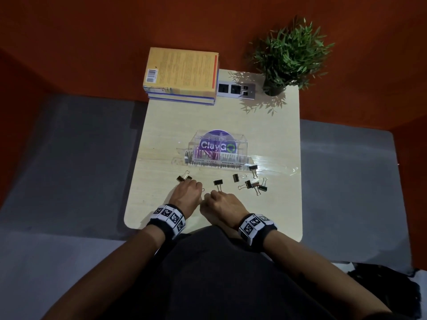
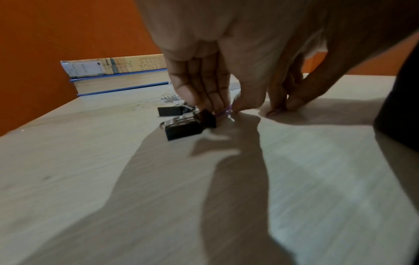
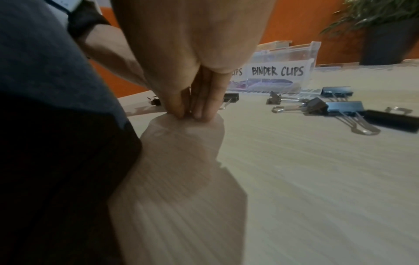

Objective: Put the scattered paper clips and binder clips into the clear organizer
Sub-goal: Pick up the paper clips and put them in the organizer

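The clear organizer (image 1: pixel 196 142) stands mid-table with pink paper clips (image 1: pixel 208 154) in its left compartment; its right label reads BINDER CLIPS (image 3: pixel 277 71). Several black binder clips lie in front of it, one (image 1: pixel 184 178) by my left hand and a cluster (image 1: pixel 253 184) to the right. My left hand (image 1: pixel 188 187) is knuckles-up on the table and pinches a purple paper clip (image 2: pixel 223 112) between fingertips and thumb, beside two binder clips (image 2: pixel 184 129). My right hand (image 1: pixel 216 195) presses its bunched fingertips (image 3: pixel 199 111) onto the tabletop; whatever lies under them is hidden.
A stack of books (image 1: pixel 182 77) sits at the back left of the pale wooden table (image 1: pixel 161 135), a socket panel (image 1: pixel 236 88) behind the middle, and a potted plant (image 1: pixel 288 58) at the back right. An orange wall rises behind.
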A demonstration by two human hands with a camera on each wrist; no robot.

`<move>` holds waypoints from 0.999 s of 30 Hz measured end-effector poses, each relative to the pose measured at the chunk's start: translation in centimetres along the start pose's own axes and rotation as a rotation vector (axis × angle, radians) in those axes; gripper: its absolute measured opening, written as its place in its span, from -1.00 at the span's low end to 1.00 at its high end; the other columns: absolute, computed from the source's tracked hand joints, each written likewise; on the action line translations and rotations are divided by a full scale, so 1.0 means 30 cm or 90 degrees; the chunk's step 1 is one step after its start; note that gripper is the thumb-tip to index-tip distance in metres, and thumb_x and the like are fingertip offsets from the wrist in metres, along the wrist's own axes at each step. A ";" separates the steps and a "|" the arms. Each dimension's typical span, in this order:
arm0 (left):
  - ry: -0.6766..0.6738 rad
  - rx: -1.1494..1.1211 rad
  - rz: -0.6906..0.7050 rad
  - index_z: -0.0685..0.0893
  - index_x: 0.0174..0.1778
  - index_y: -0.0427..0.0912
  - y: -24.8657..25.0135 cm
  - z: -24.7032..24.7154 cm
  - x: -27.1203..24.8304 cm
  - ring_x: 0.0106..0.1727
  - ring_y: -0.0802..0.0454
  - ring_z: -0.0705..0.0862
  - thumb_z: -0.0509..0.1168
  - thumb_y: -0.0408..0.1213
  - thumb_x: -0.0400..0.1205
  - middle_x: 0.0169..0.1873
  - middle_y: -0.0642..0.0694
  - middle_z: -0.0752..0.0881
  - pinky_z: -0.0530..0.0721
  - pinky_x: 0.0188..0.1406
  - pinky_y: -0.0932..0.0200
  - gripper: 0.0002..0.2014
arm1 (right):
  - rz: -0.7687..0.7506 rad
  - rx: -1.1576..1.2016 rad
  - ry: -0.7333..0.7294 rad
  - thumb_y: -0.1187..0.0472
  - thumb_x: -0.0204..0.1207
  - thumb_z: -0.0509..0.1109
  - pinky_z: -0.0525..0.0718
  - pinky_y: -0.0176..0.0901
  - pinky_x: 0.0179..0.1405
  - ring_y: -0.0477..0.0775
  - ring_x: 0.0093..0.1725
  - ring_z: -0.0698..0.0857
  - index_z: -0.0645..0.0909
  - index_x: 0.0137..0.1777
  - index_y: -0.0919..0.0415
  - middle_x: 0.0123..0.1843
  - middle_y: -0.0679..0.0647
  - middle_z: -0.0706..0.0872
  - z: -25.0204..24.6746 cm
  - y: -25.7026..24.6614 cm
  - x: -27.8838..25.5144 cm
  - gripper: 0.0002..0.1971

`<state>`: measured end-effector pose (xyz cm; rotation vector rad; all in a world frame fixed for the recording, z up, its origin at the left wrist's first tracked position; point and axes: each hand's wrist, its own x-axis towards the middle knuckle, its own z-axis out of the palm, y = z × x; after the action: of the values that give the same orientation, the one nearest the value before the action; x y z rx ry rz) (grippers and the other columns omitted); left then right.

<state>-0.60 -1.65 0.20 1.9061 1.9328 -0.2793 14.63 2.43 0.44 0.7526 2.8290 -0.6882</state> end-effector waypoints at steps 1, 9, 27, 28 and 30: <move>-0.002 -0.007 -0.005 0.59 -0.02 -0.33 -0.005 0.004 -0.004 -0.07 -0.25 0.62 0.31 -0.37 0.55 -0.11 -0.29 0.71 0.57 -0.12 -0.07 -0.86 | 0.010 -0.032 -0.023 0.27 0.45 0.34 0.40 -0.07 -0.66 0.28 -0.47 0.64 0.62 -0.23 0.34 -0.39 0.21 0.64 -0.004 0.007 0.000 -0.87; 0.102 -0.171 -0.025 0.61 -0.28 -0.37 -0.006 -0.045 -0.005 -0.32 -0.30 0.63 0.33 -0.53 0.43 -0.37 -0.33 0.68 0.51 -0.43 0.01 -0.97 | 0.139 -0.072 -0.051 0.50 0.00 0.66 0.39 -0.18 -0.73 0.23 -0.60 0.62 0.59 -0.36 0.33 -0.50 0.20 0.64 -0.030 0.047 -0.026 -0.69; 0.356 -0.336 -0.127 0.73 -0.03 -0.17 -0.147 -0.214 0.115 -0.08 -0.11 0.64 0.32 -0.38 0.58 -0.15 -0.15 0.79 0.64 -0.16 0.03 -0.88 | 0.240 0.164 0.266 0.34 0.32 0.40 0.57 -0.10 -0.47 0.19 -0.42 0.60 0.59 -0.39 0.20 -0.42 0.11 0.70 -0.347 0.129 0.215 -0.89; 0.345 -0.338 -0.144 0.73 -0.03 -0.16 -0.163 -0.186 0.091 -0.09 -0.09 0.64 0.33 -0.38 0.58 -0.16 -0.15 0.78 0.66 -0.17 0.02 -0.89 | 0.238 0.149 0.262 0.37 0.35 0.39 0.49 -0.14 -0.48 0.21 -0.43 0.58 0.58 -0.41 0.20 -0.43 0.12 0.69 -0.355 0.125 0.244 -0.86; 0.311 -0.347 -0.172 0.72 -0.02 -0.15 -0.193 -0.134 0.044 -0.10 -0.08 0.65 0.33 -0.39 0.58 -0.15 -0.14 0.77 0.68 -0.17 0.00 -0.88 | 0.236 0.102 0.235 0.31 0.45 0.41 0.40 -0.17 -0.43 0.23 -0.37 0.65 0.69 -0.31 0.20 -0.36 0.12 0.76 -0.356 0.125 0.287 -0.88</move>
<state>-6.90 0.97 2.43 1.4331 2.2636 0.6383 8.91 14.04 6.37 1.5257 2.8303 -0.7847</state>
